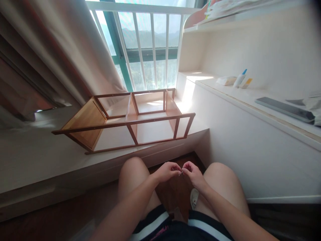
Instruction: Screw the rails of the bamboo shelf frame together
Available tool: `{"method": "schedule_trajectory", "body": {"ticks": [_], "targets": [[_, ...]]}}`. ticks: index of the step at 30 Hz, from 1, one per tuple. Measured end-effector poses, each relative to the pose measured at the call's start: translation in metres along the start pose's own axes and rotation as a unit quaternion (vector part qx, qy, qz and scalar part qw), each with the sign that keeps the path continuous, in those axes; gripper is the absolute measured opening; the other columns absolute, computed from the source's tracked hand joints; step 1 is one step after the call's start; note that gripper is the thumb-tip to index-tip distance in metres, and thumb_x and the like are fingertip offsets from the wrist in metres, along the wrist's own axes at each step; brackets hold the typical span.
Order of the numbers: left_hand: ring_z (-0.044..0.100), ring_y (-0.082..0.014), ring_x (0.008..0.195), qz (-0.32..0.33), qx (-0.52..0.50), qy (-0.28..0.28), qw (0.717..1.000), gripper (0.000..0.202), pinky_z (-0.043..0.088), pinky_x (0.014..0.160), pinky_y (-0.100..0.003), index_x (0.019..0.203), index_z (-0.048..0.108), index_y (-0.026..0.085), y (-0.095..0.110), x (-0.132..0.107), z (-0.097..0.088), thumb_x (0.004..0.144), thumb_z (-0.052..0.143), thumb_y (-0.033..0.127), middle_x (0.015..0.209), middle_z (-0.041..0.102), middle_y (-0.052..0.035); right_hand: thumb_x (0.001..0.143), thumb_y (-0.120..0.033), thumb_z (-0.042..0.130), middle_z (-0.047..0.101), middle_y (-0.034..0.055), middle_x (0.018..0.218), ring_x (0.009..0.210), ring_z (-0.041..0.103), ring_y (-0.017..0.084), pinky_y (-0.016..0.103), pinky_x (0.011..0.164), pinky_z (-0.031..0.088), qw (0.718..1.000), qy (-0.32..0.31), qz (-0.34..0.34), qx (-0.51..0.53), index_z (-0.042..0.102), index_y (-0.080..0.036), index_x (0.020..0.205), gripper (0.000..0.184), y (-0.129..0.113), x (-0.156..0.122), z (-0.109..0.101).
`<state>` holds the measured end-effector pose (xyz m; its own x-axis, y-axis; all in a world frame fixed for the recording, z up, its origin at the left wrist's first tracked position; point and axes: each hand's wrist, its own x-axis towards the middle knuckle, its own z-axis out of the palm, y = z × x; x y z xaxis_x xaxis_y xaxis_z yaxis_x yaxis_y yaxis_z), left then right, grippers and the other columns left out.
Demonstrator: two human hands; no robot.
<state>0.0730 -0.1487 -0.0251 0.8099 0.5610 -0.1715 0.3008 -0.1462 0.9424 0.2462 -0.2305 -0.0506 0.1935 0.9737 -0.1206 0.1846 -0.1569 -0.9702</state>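
My left hand and my right hand meet between my knees, fingertips almost touching. Both are closed in a pinch. Between the fingertips shows a small, thin, greyish piece, like a screw or pin, too small to make out exactly. Beyond my knees, a brown wooden shelf frame lies on its side on the white window ledge. It has open sides, inner dividers and a solid panel at its left end. Neither hand touches the frame.
A white desk stands to my right, holding a blue-capped white bottle, a yellow-and-white small item and a dark flat phone-like device. White railings and a curtain border the window. Wooden floor shows between my legs.
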Motion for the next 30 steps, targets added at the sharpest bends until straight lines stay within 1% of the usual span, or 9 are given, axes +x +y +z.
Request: {"method": "schedule_trajectory", "body": {"ticks": [8, 11, 15, 18, 21, 24, 26, 28, 30], "targets": [[0.059, -0.014, 0.07, -0.041, 0.054, 0.044, 0.997, 0.023, 0.044, 0.065, -0.026, 0.088, 0.068, 0.017, -0.004, 0.0, -0.018, 0.078, 0.058, 0.035, 0.075, 0.067, -0.0018, 0.074, -0.042, 0.064, 0.061, 0.0025, 0.069, 0.068, 0.057, 0.018, 0.031, 0.067, 0.045, 0.997, -0.027, 0.007, 0.066, 0.052, -0.021, 0.073, 0.024, -0.005, 0.015, 0.007], [0.058, -0.0137, 0.069, -0.039, 0.063, 0.077, 0.994, 0.022, 0.044, 0.065, -0.026, 0.085, 0.067, 0.016, -0.007, 0.005, -0.023, 0.08, 0.055, 0.033, 0.073, 0.066, -0.0017, 0.076, -0.042, 0.062, 0.062, 0.0016, 0.07, 0.068, 0.056, 0.017, 0.029, 0.065, 0.043, 0.999, -0.045, -0.009, 0.014, 0.054, -0.02, 0.074, 0.024, -0.007, 0.024, 0.007], [0.057, -0.0139, 0.071, -0.043, 0.106, 0.111, 0.987, 0.02, 0.044, 0.067, -0.026, 0.086, 0.066, 0.017, -0.007, 0.01, -0.026, 0.081, 0.052, 0.03, 0.076, 0.066, -0.0017, 0.086, -0.043, 0.049, 0.058, -0.0008, 0.063, 0.062, 0.051, 0.015, 0.027, 0.062, 0.038, 0.989, -0.093, -0.055, -0.099, 0.054, -0.02, 0.068, 0.029, -0.007, 0.03, 0.002], [0.057, -0.0151, 0.078, -0.035, 0.155, 0.114, 0.981, 0.018, 0.044, 0.072, -0.027, 0.085, 0.067, 0.019, -0.007, 0.013, -0.025, 0.08, 0.052, 0.027, 0.082, 0.067, -0.0024, 0.09, -0.041, 0.041, 0.055, -0.0021, 0.058, 0.058, 0.049, 0.014, 0.026, 0.06, 0.035, 0.981, -0.14, -0.07, -0.114, 0.052, -0.021, 0.066, 0.034, -0.005, 0.032, 0.001], [0.058, -0.0165, 0.084, -0.021, 0.191, 0.114, 0.975, 0.017, 0.044, 0.077, -0.027, 0.084, 0.067, 0.021, -0.004, 0.016, -0.027, 0.081, 0.051, 0.025, 0.088, 0.068, -0.0028, 0.093, -0.039, 0.037, 0.053, -0.0021, 0.059, 0.057, 0.048, 0.014, 0.025, 0.059, 0.033, 0.974, -0.158, -0.094, -0.135, 0.049, -0.021, 0.066, 0.034, -0.005, 0.037, 0.003], [0.058, -0.0167, 0.085, -0.024, 0.209, 0.117, 0.971, 0.018, 0.044, 0.078, -0.027, 0.084, 0.067, 0.022, 0.001, 0.021, -0.034, 0.083, 0.05, 0.028, 0.088, 0.068, -0.0026, 0.094, -0.037, 0.035, 0.051, -0.0017, 0.06, 0.056, 0.046, 0.014, 0.025, 0.058, 0.031, 0.966, -0.15, -0.119, -0.173, 0.047, -0.021, 0.066, 0.034, -0.006, 0.048, 0.005], [0.058, -0.0166, 0.083, -0.027, 0.211, 0.13, 0.968, 0.02, 0.044, 0.077, -0.028, 0.088, 0.067, 0.022, 0.006, 0.027, -0.043, 0.084, 0.051, 0.032, 0.088, 0.067, -0.0028, 0.094, -0.036, 0.034, 0.053, -0.0005, 0.061, 0.057, 0.047, 0.014, 0.025, 0.059, 0.031, 0.963, -0.13, -0.129, -0.196, 0.048, -0.021, 0.067, 0.034, -0.007, 0.058, 0.005], [0.058, -0.0166, 0.083, -0.017, 0.216, 0.169, 0.961, 0.025, 0.045, 0.078, -0.029, 0.098, 0.065, 0.022, 0.012, 0.035, -0.053, 0.085, 0.051, 0.038, 0.091, 0.066, -0.0037, 0.095, -0.035, 0.034, 0.056, 0.0011, 0.064, 0.06, 0.049, 0.015, 0.026, 0.061, 0.031, 0.962, -0.09, -0.135, -0.219, 0.049, -0.021, 0.069, 0.033, -0.009, 0.068, 0.005], [0.057, -0.0171, 0.089, 0.004, 0.249, 0.224, 0.942, 0.027, 0.045, 0.083, -0.03, 0.102, 0.063, 0.022, 0.017, 0.045, -0.066, 0.088, 0.047, 0.039, 0.097, 0.064, -0.0048, 0.095, -0.035, 0.033, 0.057, 0.0021, 0.065, 0.06, 0.05, 0.016, 0.026, 0.062, 0.031, 0.963, -0.033, -0.13, -0.235, 0.05, -0.021, 0.07, 0.033, -0.009, 0.078, 0.003]]}}
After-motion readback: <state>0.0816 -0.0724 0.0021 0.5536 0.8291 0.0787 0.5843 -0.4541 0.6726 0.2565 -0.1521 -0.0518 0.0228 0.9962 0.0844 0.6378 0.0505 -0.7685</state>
